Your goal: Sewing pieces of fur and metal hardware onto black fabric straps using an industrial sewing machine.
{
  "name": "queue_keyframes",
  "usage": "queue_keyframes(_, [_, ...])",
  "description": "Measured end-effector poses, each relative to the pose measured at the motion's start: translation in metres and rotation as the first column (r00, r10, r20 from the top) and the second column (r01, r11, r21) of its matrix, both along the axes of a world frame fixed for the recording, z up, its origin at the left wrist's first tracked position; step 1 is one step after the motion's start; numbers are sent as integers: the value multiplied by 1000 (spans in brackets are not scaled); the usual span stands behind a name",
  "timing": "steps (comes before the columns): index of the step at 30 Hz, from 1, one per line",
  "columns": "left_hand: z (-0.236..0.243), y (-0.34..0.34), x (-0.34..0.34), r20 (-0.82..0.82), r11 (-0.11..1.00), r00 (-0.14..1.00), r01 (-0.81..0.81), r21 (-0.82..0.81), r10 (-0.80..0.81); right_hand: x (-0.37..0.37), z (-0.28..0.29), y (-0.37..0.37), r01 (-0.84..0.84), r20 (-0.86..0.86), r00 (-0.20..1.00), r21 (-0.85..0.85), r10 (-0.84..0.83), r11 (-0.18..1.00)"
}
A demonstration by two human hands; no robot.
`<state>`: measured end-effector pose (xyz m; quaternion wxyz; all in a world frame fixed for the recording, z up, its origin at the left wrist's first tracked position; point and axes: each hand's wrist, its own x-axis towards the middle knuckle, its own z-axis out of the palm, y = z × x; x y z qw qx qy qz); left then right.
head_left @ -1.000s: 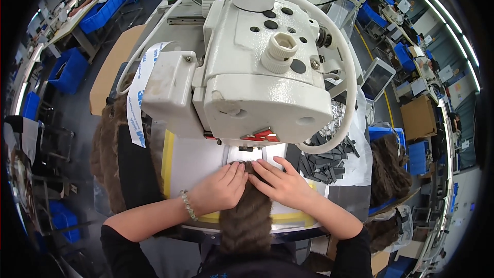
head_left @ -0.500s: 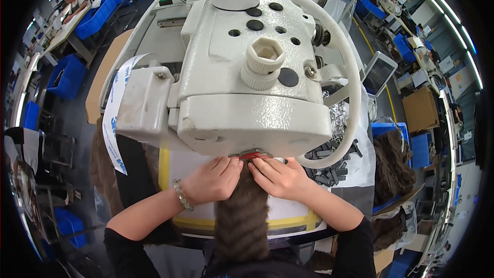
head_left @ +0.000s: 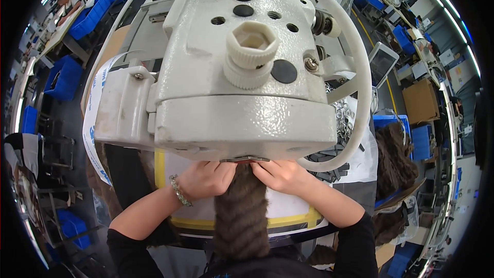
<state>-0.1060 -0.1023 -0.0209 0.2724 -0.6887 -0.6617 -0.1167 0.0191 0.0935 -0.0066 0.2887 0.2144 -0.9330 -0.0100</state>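
A brown fur strip runs from under the white sewing machine head toward my body. My left hand, with a beaded bracelet at its wrist, is closed at the strip's left edge near its far end. Across from it, my right hand closes on the strip's right edge. Just beyond my fingers, a narrow metal and red part shows below the machine. The machine's lower edge hides my fingertips and the strip's far end.
Yellow tape borders the white work surface. Black clips and metal rings lie to the right, behind a white curved tube. More brown fur fills a blue bin at right. Brown and black material lies at left.
The machine looks larger and nearer as my view has shifted closer. It covers more of my fingertips and the red part. Both hands stay on the fur strip.
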Motion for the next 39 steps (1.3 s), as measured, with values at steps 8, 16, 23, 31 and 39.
queue_keyframes(8, [1,3,-1,-9,1000,1000,-22,21,22,-3,-4,1,-8,15,1000,-15,8,1000])
queue_keyframes(16, [5,1,0,-24,999,999,-38,17,39,-1,-16,2,-6,11,1000,-85,7,996])
queue_keyframes(23, [5,3,0,-51,999,997,-53,-7,53,-3,-14,3,-9,6,1000,-118,9,993])
queue_keyframes(31, [7,3,0,-19,999,999,-50,16,50,-3,-7,2,-10,0,1000,-97,10,995])
queue_keyframes(39, [9,-4,-1,41,999,999,-28,-34,29,1,-11,2,25,13,1000,-47,-24,999])
